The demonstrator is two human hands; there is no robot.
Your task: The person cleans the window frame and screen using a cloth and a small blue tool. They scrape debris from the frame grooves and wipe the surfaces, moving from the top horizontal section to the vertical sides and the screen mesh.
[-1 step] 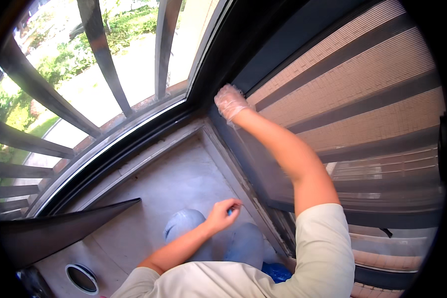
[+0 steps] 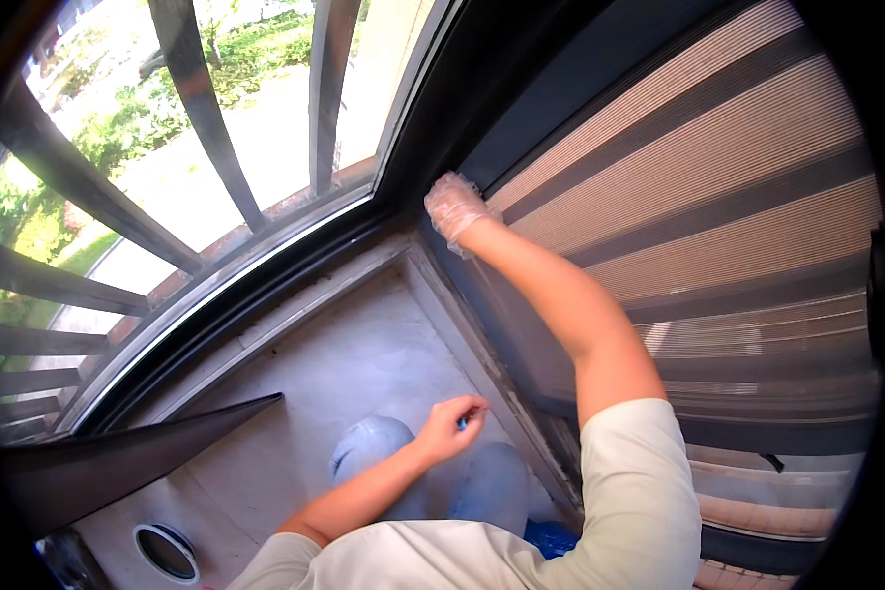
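My right hand (image 2: 452, 208), in a clear plastic glove, is up at the corner where the dark window frame (image 2: 418, 147) meets the screen panel (image 2: 649, 197). Its fingers are curled against the dark edge; whatever they grip is hidden. My left hand (image 2: 449, 431) is bare and held above my knees. Its fingers are closed, and a small patch of blue shows between them, too small to name.
Outside the window, dark bars (image 2: 202, 108) stand before greenery. A pale ledge (image 2: 315, 344) lies below, with a dark panel (image 2: 138, 457) jutting in from the left. A round white-rimmed object (image 2: 167, 553) is at lower left. A blue plastic bag (image 2: 551, 538) sits beside my leg.
The view has shifted very slightly. My left hand has moved a little to the right; my right hand stays at the same corner of the frame.
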